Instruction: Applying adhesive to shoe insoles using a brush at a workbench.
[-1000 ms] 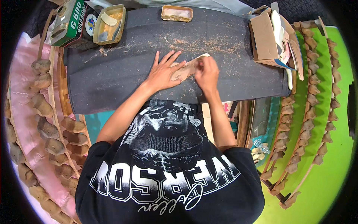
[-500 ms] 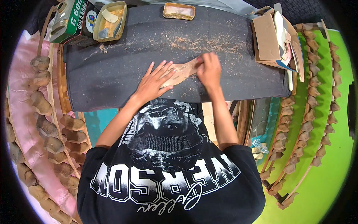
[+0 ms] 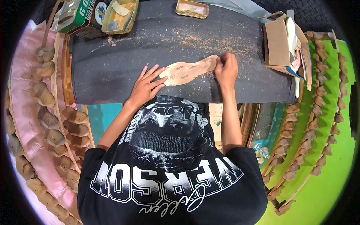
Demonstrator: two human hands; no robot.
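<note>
A tan, foot-shaped insole with small dark markings lies across the dark cloth-covered table in front of me. At its wide left end is my left hand, fingers spread and the fingertips touching the edge. My right hand is closed at the narrow right end, with its curled fingers over the tip of the insole. The fingertips are partly hidden, so anything small between them does not show.
Wood-coloured shavings are scattered beyond the insole. A tin can and a tub with spreaders stand far left, a small tray at the back, a cardboard box at right. Racks of shoe lasts flank me.
My left hand has slid back off the insole's top to its left edge, uncovering more of it. The whole view has shifted a little. My right hand stays at the narrow end.
</note>
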